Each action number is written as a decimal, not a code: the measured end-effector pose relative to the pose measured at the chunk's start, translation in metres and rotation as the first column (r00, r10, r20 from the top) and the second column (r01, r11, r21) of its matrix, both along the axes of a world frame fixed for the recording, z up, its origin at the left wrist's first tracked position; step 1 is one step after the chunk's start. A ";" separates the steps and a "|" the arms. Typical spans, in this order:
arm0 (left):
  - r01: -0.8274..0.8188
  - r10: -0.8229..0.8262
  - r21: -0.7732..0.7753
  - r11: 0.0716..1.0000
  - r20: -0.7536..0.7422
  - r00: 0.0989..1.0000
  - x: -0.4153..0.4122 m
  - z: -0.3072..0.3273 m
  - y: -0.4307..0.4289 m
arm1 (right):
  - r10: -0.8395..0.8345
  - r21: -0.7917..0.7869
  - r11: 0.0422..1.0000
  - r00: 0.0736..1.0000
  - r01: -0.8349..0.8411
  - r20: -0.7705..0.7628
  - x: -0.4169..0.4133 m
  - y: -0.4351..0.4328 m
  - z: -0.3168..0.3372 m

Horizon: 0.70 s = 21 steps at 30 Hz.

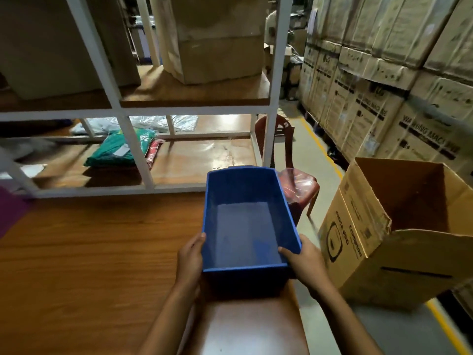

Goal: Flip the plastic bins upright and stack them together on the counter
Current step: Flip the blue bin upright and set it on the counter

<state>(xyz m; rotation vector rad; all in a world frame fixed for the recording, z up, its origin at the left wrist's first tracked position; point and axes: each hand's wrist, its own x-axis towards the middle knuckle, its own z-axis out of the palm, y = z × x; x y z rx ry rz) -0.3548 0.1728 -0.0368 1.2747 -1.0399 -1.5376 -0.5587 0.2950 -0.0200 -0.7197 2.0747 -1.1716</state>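
Note:
A blue plastic bin (245, 226) stands upright with its open top facing me, at the right end of the wooden counter (102, 252). It is empty inside. My left hand (190, 254) grips its near left corner, thumb over the rim. My right hand (303, 260) grips the near right corner, thumb hooked inside the rim. I cannot tell whether the bin rests on the counter or hangs just above it. No other bin is in sight.
An open cardboard box (399, 226) stands on the floor to the right. A red plastic chair (297, 180) sits behind the bin. White shelving (133, 149) with packed clothes rises beyond the counter. Stacked cartons (384, 85) line the right wall.

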 end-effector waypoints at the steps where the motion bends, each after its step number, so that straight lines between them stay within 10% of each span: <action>1: 0.003 -0.003 0.002 1.000 0.018 1.000 -0.005 0.002 -0.004 | 0.001 0.001 1.000 1.000 -0.001 -0.019 -0.004 -0.005 0.000; 21: 0.078 -0.069 -0.034 0.996 0.215 0.974 -0.026 0.034 -0.011 | 0.071 -0.038 0.997 0.997 -0.071 0.013 -0.023 -0.026 0.005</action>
